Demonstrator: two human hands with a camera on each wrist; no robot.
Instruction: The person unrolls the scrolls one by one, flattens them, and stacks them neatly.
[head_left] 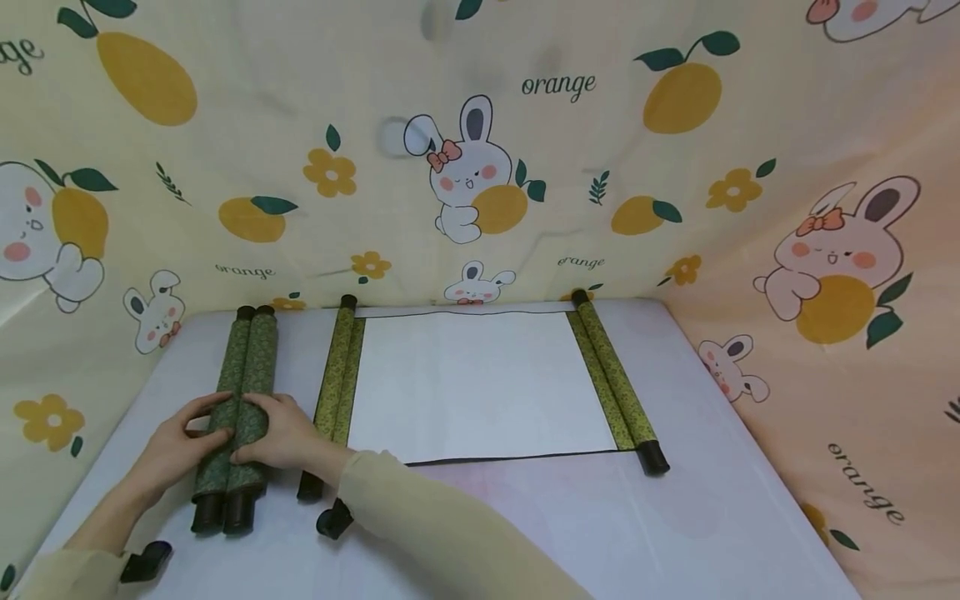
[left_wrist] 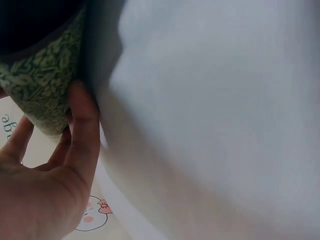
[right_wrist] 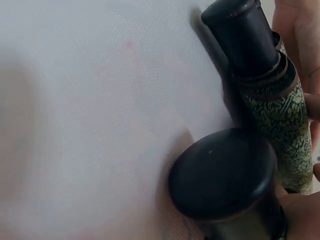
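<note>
Two dark green patterned rolls of a scroll lie side by side at the left of the table, the left roll (head_left: 235, 350) against the right roll (head_left: 262, 350). My left hand (head_left: 161, 454) grips the left roll from its outer side, thumb and fingers spread along it. From the other side my right hand (head_left: 288, 433) holds the right roll, thumb toward me. Black end knobs (right_wrist: 242, 42) stick out at the near ends. In the left wrist view, the left hand's fingers (left_wrist: 82, 132) curl against the green patterned cover (left_wrist: 45, 80).
Right of the hands a second scroll lies unrolled, its white sheet (head_left: 480, 383) between a left yellow-green roller (head_left: 335, 367) and a right roller (head_left: 615, 371). My right forearm crosses in front of its near left corner. A patterned cloth (head_left: 570, 167) hangs behind the white table (head_left: 720, 517).
</note>
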